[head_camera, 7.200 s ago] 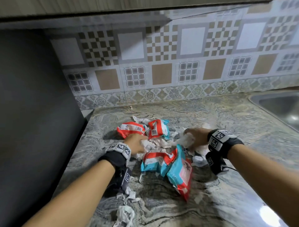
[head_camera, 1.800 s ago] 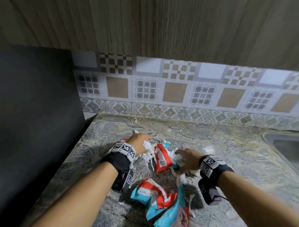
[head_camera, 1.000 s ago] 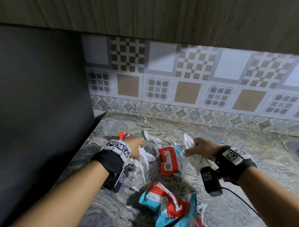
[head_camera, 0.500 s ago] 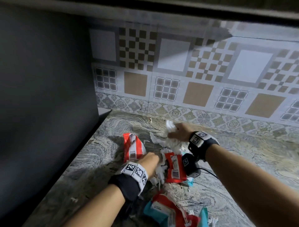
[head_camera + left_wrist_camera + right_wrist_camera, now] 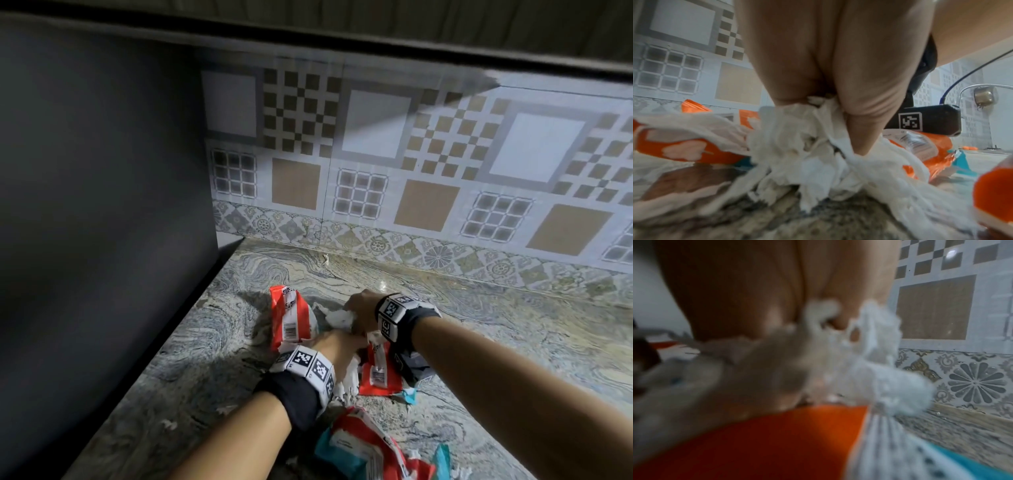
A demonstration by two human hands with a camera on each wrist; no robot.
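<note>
Torn white tissue paper (image 5: 339,317) and several red and teal wrappers lie heaped on a marbled counter (image 5: 479,329). My left hand (image 5: 337,346) sits low over the heap, its fingers curled round a bunch of white tissue scraps (image 5: 813,146). Just beyond it my right hand (image 5: 359,306) clutches a wad of tissue (image 5: 869,363) above a red wrapper (image 5: 766,439). One red wrapper (image 5: 289,318) lies to the left of both hands. Another (image 5: 378,371) lies under my right wrist. A crumpled red and teal one (image 5: 363,448) lies nearest to me.
A tall dark panel (image 5: 102,205) walls off the counter's left side. A patterned tile backsplash (image 5: 411,164) closes the back, under a wooden cabinet. Small tissue bits (image 5: 169,425) dot the counter near the left edge. A tap (image 5: 980,94) shows far right in the left wrist view.
My right hand has drawn back from the wall and down toward my left hand, still holding tissue. Both hands now meet over the heap. The view has tilted down slightly.
</note>
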